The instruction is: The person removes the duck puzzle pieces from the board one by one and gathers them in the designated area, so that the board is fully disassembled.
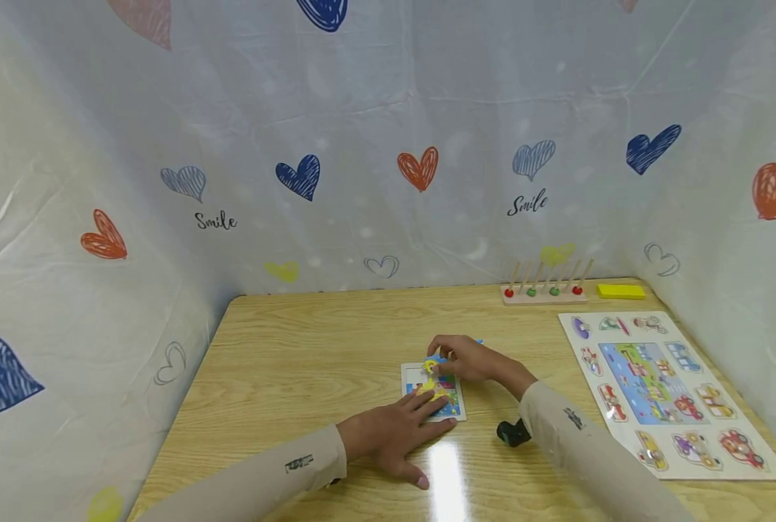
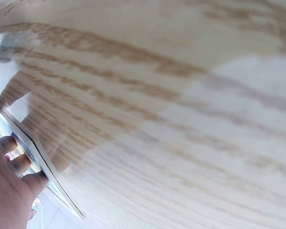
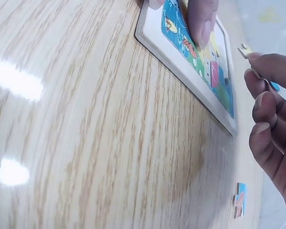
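Note:
A small jigsaw puzzle in a white tray lies on the table, its lower part filled with a colourful picture. My left hand rests on it with fingers spread, fingertips on the picture and thumb out on the table. In the left wrist view the fingers reach over the tray's rim. Over the tray's far part, my right hand pinches a blue and yellow puzzle piece between thumb and index finger. A loose puzzle piece lies on the table by the right hand.
A large knob puzzle board with vehicle pieces lies on the right. Behind it stand a wooden peg rack with red and green beads and a yellow block. A dark object shows beside the right sleeve.

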`<control>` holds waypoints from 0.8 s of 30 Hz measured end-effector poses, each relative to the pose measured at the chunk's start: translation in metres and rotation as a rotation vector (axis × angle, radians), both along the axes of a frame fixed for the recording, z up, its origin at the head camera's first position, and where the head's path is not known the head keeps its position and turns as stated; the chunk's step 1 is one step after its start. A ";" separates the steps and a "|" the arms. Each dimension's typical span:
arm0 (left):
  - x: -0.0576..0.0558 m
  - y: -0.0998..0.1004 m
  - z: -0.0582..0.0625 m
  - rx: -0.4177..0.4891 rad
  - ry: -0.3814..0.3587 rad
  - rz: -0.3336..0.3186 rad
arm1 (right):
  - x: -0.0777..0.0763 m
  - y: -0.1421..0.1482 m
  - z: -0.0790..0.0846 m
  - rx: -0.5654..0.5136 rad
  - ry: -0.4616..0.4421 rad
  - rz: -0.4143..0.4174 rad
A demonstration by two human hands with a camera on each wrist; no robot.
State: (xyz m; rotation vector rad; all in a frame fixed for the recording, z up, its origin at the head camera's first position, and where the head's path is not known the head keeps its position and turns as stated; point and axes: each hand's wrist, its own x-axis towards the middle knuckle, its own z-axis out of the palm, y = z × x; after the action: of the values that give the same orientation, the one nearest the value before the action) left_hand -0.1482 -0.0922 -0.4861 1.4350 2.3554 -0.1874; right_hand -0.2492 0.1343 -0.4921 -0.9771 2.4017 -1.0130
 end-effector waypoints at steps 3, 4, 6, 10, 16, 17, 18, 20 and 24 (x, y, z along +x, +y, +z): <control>-0.001 0.000 0.000 0.001 -0.006 0.000 | 0.000 0.003 -0.001 -0.016 -0.007 0.003; -0.001 0.000 0.000 0.000 -0.008 -0.001 | 0.000 0.003 -0.001 -0.016 -0.008 0.001; -0.001 0.000 0.000 -0.001 -0.014 0.000 | 0.000 0.005 -0.001 -0.009 -0.008 -0.007; -0.001 0.000 -0.001 -0.005 -0.005 -0.004 | 0.002 0.008 0.001 0.005 -0.001 -0.041; -0.003 -0.001 -0.004 0.006 -0.001 -0.010 | 0.002 0.015 0.000 -0.019 0.012 -0.074; -0.003 -0.001 -0.004 0.008 0.000 -0.011 | 0.001 0.017 0.000 -0.024 0.015 -0.075; -0.003 -0.001 -0.005 0.009 0.000 -0.011 | 0.001 0.018 0.000 -0.031 0.017 -0.072; -0.003 -0.001 -0.005 0.011 0.003 -0.011 | 0.001 0.021 -0.001 -0.041 0.020 -0.064; -0.002 -0.001 -0.005 0.016 0.008 -0.011 | 0.002 0.025 -0.001 -0.055 0.003 -0.060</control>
State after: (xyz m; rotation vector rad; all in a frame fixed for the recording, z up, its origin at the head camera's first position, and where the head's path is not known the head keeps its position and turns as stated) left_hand -0.1503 -0.0935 -0.4908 1.4577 2.3610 -0.1779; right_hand -0.2474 0.1597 -0.4929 -0.9304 2.4311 -1.1054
